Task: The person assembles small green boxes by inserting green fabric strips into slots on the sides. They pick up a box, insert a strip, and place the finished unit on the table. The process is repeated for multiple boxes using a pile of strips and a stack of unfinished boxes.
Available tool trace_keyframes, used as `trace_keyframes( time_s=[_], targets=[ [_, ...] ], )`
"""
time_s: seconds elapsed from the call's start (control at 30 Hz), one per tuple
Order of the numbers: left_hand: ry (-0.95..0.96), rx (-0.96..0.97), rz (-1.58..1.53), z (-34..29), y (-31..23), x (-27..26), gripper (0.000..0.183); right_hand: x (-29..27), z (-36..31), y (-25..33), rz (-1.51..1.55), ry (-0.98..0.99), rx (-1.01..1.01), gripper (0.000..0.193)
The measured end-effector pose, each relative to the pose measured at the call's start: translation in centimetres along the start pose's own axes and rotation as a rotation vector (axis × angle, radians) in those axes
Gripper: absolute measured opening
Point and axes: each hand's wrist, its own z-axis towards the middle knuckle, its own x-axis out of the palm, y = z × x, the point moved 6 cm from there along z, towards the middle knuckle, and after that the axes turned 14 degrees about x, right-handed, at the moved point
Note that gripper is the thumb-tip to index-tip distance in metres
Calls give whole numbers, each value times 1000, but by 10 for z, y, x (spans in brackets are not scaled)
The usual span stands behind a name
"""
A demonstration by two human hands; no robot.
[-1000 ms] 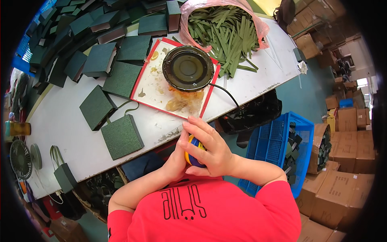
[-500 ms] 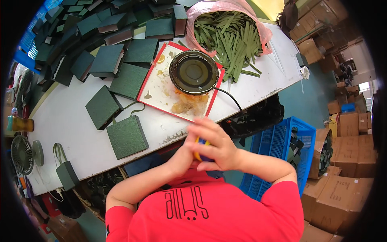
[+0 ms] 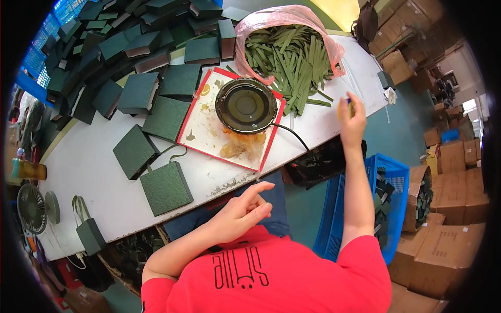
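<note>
My right hand [image 3: 353,122] is stretched out over the right part of the white table, its fingers closed round a small yellow-and-blue thing [image 3: 349,108]. Its kind is mostly hidden by the fingers. In front of my chest, near the table's front edge, my left hand [image 3: 240,211] is empty, with thumb and fingers apart and slightly bent. Beyond it, a black round hot pot [image 3: 245,104] with dark liquid sits on a red-edged white board [image 3: 198,138] smeared with amber glue. A pink plastic bag [image 3: 334,49] of green ribbon strips [image 3: 292,57] lies behind my right hand.
Dark green boxes [image 3: 166,189] lie on the table, piled high at the far left [image 3: 138,94]. A black cable [image 3: 292,133] runs from the pot over the front edge. A blue crate [image 3: 399,182] stands at lower right beside cardboard cartons [image 3: 443,255]. A small fan [image 3: 32,208] is at left.
My hands have come apart. The right one has moved out to the far right with the yellow-and-blue thing; the left stays near my chest, now free of it.
</note>
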Motion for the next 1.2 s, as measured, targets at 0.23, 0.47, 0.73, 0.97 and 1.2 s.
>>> trace_keyframes(
  time_s=[0.23,0.47,0.73,0.97,1.2],
  targets=[
    [-43,49,55,-20,0,-8,36,31,81,-82,-362,-52,-221,39],
    [-139,71,119,-51,-8,-32,34,-11,20,16,208,20,-20,21],
    [-337,171,322,-70,-42,-60,27,-26,-67,57,473,225,58,8],
    [-571,376,1341,-100,-83,-121,28,-12,-137,73,509,439,131,4],
    [-714,94,1456,-120,-58,-132,48,23,-220,129,622,864,200,7]
  ],
)
